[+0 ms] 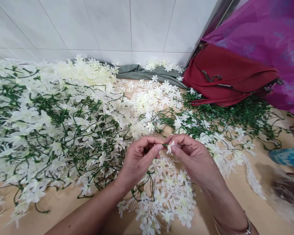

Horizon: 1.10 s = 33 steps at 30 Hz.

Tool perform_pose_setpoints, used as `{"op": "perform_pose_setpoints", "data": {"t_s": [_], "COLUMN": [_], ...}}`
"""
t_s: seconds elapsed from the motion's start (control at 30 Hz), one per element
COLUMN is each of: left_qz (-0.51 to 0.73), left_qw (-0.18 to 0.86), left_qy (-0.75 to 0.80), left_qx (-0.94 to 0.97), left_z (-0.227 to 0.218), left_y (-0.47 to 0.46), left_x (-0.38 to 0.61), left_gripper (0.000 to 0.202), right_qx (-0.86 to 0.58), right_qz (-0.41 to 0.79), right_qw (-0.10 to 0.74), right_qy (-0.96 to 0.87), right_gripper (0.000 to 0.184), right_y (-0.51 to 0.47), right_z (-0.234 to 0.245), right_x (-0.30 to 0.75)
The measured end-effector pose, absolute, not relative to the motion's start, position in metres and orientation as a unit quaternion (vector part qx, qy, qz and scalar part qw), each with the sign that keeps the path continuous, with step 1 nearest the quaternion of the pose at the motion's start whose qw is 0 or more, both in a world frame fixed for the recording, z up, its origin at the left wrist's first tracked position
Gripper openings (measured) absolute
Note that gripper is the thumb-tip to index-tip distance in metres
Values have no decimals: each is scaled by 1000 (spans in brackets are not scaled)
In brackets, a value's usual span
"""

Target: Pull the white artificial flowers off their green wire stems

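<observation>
Over the middle of the table, my two hands meet at one small white artificial flower [170,148]. My left hand [143,156] is closed, its thumb and forefinger pinching the green stem [165,145] beside the bloom. The fingertips of my right hand [194,156] are closed on the white petals. Below my hands lies a heap of loose white blossoms with pale stamens [166,195]. To the left rises a large pile of white flowers on green stems [63,130]. More loose petals [152,98] are spread beyond my hands.
Green plastic stems [245,114] lie at the right, under a red handbag [225,75] and near a purple plastic bag [267,42]. A blue patterned object [287,156] and clear plastic wrapping [287,192] sit at the right edge. Grey-green cloth [137,71] runs along the tiled wall [107,26].
</observation>
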<state>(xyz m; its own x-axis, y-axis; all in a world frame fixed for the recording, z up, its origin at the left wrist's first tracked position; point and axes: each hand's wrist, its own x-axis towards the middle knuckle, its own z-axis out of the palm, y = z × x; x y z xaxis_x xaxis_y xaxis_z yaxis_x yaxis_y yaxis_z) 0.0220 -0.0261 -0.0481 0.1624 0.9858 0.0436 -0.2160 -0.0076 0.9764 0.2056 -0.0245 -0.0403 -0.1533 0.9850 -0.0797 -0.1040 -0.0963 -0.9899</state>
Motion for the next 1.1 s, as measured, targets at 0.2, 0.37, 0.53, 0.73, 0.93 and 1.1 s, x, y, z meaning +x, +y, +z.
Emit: {"op": "perform_pose_setpoints", "data": {"t_s": [0.2, 0.37, 0.53, 0.73, 0.93, 1.1], "left_qz": [496, 477, 461, 456, 452, 456], "left_qw": [564, 575, 590, 599, 600, 619], "left_qy": [419, 422, 429, 440, 445, 425], "left_qx": [510, 513, 506, 489, 487, 479], "left_z": [-54, -64, -67, -67, -70, -67], "left_y": [-27, -26, -25, -25, -23, -24], "left_x": [22, 23, 23, 24, 25, 26], "left_gripper": [15, 17, 19, 22, 26, 31], "right_qx": [-477, -483, -485, -485, -463, -468], "right_qz": [576, 599, 605, 606, 648, 662], "right_qw": [448, 409, 396, 397, 396, 403], "right_qy": [-490, -490, -491, -491, -457, -425], "right_gripper": [22, 26, 29, 30, 33, 35], "right_y": [-24, -21, -20, -19, -16, -14], "right_z": [-40, -43, -48, -56, -56, -54], "right_x": [204, 205, 204, 201, 198, 202]}}
